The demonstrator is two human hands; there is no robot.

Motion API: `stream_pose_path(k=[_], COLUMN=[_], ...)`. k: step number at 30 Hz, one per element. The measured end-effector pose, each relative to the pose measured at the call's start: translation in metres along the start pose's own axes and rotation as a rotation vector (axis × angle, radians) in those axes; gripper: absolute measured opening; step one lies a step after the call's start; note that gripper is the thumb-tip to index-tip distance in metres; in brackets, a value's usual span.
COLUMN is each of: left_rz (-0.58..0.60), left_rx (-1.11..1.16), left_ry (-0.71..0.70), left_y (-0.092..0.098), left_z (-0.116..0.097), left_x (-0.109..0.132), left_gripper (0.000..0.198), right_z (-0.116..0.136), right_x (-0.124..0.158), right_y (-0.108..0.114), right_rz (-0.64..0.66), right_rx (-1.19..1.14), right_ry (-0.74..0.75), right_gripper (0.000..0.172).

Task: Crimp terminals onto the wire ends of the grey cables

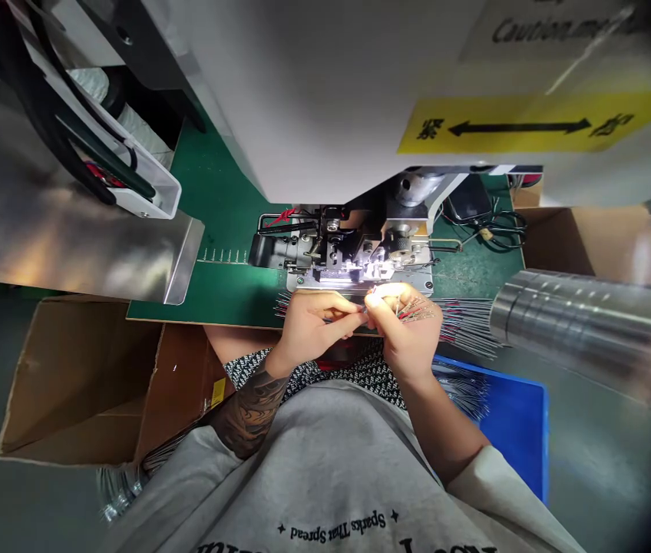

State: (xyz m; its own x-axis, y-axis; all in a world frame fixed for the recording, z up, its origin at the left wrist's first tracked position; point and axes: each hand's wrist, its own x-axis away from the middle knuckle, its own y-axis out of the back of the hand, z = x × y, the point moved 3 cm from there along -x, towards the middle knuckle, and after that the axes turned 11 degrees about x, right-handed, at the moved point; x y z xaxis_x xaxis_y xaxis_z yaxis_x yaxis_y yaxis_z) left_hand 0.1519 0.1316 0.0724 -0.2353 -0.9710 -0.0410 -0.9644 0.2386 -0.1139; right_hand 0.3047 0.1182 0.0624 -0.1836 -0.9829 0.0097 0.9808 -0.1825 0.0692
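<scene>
Both hands meet in front of the lit work head of a crimping machine [360,257]. My left hand [317,326] is closed, thumb and forefinger pinched at a thin wire whose end is hardly visible between the hands. My right hand [409,330] is closed too, pinching at the same spot. Thin wires [414,310] with bare ends, some red, stick out from the right hand. More grey, red and black cables [467,326] extend to the right behind it. A strip of metal terminals [225,256] runs into the machine from the left.
A green tabletop [227,296] carries the machine. An open cardboard box [80,384] stands at left, a blue bin [513,430] with cables at lower right. A metal cylinder [579,326] juts in from the right; a sheet-metal guard [72,246] reaches in from the left.
</scene>
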Motion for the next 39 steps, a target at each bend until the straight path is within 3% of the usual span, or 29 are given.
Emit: stream_pose_path(k=[4, 6, 10, 13, 18, 25, 30, 33, 39], left_rz=[0.08, 0.061, -0.024, -0.046, -0.099, -0.074, -0.05, -0.066, -0.07], left_rx=[-0.189, -0.236, -0.243, -0.216, 0.014, 0.047, 0.025, 0.019, 0.005], left_ry=[-0.173, -0.228, -0.279, -0.229, -0.023, 0.025, 0.05, 0.104, 0.039], left_y=[0.001, 0.002, 0.001, -0.003, -0.004, -0.005, -0.004, -0.003, -0.003], left_z=[-0.006, -0.007, -0.007, -0.006, 0.0, 0.001, 0.003, 0.006, 0.007], left_x=[-0.003, -0.003, -0.003, -0.003, -0.002, -0.001, 0.001, 0.002, 0.002], left_gripper=[0.013, 0.015, 0.014, 0.017, 0.014, 0.017, 0.019, 0.024, 0.025], right_z=[0.009, 0.012, 0.011, 0.012, 0.013, 0.012, 0.012, 0.011, 0.005], right_x=[-0.011, -0.015, -0.019, -0.019, -0.018, -0.018, -0.018, -0.018, -0.017], right_y=[0.004, 0.006, 0.008, 0.009, 0.007, 0.008, 0.008, 0.009, 0.016], right_rz=[0.086, 0.161, 0.232, 0.199, 0.171, 0.105, 0.104, 0.107, 0.212], right_rx=[0.065, 0.11, 0.138, 0.1, 0.05, 0.06, 0.037, 0.04, 0.115], right_ry=[0.011, -0.009, -0.074, -0.063, -0.068, -0.086, -0.052, -0.056, -0.077], right_gripper=[0.031, 0.039, 0.025, 0.035, 0.049, 0.024, 0.029, 0.02, 0.024])
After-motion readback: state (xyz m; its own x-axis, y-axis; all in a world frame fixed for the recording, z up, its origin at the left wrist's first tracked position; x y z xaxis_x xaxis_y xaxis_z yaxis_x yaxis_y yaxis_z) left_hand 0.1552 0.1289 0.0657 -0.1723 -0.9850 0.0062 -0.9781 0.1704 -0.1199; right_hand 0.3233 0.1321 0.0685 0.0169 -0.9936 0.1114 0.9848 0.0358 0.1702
